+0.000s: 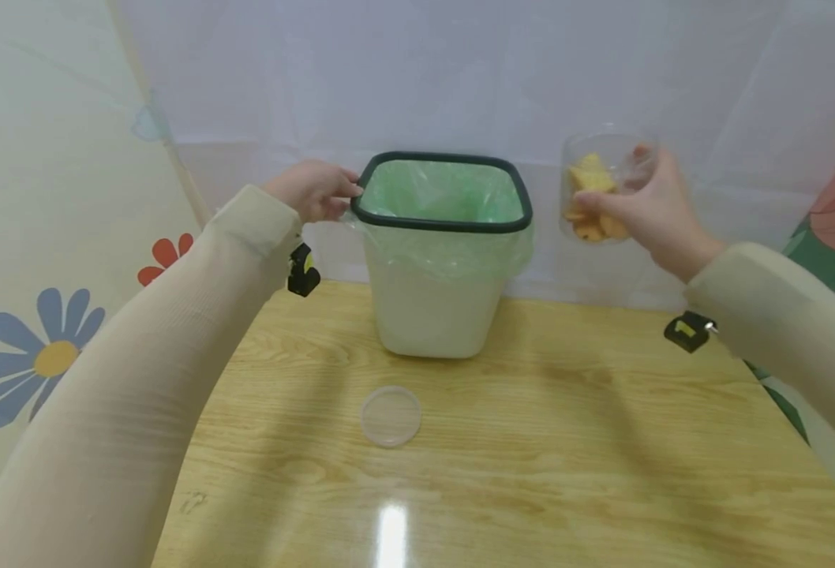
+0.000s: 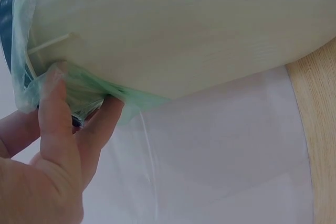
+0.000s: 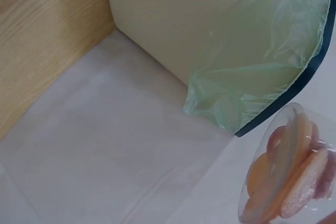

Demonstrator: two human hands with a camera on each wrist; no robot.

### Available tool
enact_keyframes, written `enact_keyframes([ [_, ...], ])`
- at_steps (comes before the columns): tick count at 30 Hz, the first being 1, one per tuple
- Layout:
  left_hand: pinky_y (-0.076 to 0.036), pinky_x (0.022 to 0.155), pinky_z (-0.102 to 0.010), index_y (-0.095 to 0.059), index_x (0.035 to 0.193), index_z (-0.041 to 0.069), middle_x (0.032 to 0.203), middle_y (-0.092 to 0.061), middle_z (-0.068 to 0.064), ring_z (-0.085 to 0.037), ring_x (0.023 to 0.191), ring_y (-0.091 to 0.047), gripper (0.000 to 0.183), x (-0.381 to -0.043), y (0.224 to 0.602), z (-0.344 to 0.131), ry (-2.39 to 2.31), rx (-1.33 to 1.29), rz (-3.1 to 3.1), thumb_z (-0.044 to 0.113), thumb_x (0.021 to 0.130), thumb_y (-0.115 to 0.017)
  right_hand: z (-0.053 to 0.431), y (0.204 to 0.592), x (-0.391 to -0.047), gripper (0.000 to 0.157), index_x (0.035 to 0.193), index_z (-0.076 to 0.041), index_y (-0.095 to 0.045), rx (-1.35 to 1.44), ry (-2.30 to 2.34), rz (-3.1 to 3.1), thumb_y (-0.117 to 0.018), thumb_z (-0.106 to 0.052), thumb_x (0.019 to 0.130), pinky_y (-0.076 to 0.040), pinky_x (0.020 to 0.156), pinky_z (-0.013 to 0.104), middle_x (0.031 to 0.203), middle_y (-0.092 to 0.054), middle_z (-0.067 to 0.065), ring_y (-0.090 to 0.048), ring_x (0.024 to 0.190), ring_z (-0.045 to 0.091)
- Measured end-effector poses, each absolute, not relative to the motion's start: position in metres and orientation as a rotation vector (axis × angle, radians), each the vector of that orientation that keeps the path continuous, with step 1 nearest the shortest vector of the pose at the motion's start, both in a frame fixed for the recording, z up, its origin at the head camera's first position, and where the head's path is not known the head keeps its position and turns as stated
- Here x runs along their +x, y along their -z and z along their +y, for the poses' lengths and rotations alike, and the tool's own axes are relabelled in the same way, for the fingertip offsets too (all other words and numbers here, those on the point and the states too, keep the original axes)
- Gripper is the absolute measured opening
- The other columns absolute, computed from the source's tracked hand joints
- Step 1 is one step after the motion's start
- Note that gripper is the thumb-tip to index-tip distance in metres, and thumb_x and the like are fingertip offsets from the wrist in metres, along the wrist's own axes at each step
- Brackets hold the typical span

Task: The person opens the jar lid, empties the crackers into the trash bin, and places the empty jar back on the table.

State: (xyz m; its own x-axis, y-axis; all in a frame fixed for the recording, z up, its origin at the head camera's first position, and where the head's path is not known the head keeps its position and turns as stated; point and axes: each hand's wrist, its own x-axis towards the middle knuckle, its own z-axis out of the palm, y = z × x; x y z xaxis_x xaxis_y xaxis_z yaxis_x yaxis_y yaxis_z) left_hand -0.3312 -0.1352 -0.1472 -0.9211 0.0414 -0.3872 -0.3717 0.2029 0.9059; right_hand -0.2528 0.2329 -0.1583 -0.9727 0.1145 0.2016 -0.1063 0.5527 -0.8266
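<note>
A pale trash bin (image 1: 439, 300) with a dark rim stands at the back of the table. Its green plastic liner (image 1: 449, 185) folds over the rim and hangs down outside. At the bin's left side my left hand (image 1: 316, 189) grips the rim; in the left wrist view its fingers (image 2: 55, 111) press into the liner's overhang. My right hand (image 1: 662, 209) holds a clear plastic container (image 1: 605, 142), raised to the right of the bin and apart from it. Inside lie yellow and orange pieces (image 1: 591, 177), their kind unclear. In the right wrist view the container (image 3: 294, 166) is tilted.
On the wooden table (image 1: 531, 442), in front of the bin, lies a round clear lid (image 1: 391, 416). A white sheet (image 1: 424, 79) hangs close behind the bin. Floral cloths flank the table on both sides.
</note>
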Motion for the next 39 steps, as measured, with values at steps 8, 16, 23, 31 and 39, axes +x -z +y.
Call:
enact_keyframes([
  [8,-0.048,0.057,-0.011,-0.032,0.157,0.016,0.165,-0.028,0.001,-0.003,0.076,-0.052,0.057,-0.330,0.147,-0.135,-1.760,-0.315,2.168,0.002,0.104,-0.045,0.233,0.151,-0.256,0.107,0.159,-0.017,-0.007,-0.020,-1.374,-2.559,-0.081,-0.038,0.084,-0.042,0.115,0.042,0.155,-0.030,0.007,-0.034,0.139,0.027],
  [16,-0.049,0.059,-0.011,-0.035,0.156,0.016,0.164,-0.029,0.001,-0.005,0.086,-0.051,0.055,-0.329,0.147,-0.133,-1.771,-0.344,2.190,0.002,0.104,-0.046,0.231,0.148,-0.261,0.102,0.159,-0.015,-0.012,0.054,-1.247,-2.597,-0.078,-0.040,0.086,-0.041,0.114,0.047,0.158,-0.026,0.014,-0.031,0.141,0.031],
  [23,-0.048,0.058,-0.012,-0.036,0.156,0.016,0.164,-0.030,0.000,-0.005,0.085,-0.051,0.055,-0.328,0.148,-0.133,-1.762,-0.336,2.203,0.002,0.103,-0.047,0.225,0.144,-0.269,0.103,0.158,-0.013,-0.013,0.060,-1.175,-2.626,-0.079,-0.040,0.084,-0.045,0.111,0.045,0.158,-0.026,0.017,-0.033,0.139,0.031],
  [31,-0.047,0.059,-0.011,-0.034,0.157,0.016,0.164,-0.028,0.001,-0.005,0.094,-0.052,0.056,-0.328,0.147,-0.132,-1.753,-0.330,2.201,0.003,0.104,-0.046,0.215,0.141,-0.275,0.104,0.157,-0.008,-0.014,0.114,-1.062,-2.635,-0.082,-0.033,0.083,-0.042,0.115,0.048,0.158,-0.027,0.018,-0.034,0.142,0.035],
  [39,-0.049,0.063,-0.010,-0.034,0.157,0.016,0.166,-0.024,0.003,-0.011,0.134,-0.046,0.056,-0.326,0.147,-0.132,-1.759,-0.326,2.196,0.003,0.104,-0.045,0.207,0.136,-0.277,0.107,0.159,-0.013,-0.012,0.164,-1.081,-2.640,-0.084,-0.026,0.081,-0.053,0.103,0.045,0.159,-0.027,0.016,-0.042,0.137,0.034],
])
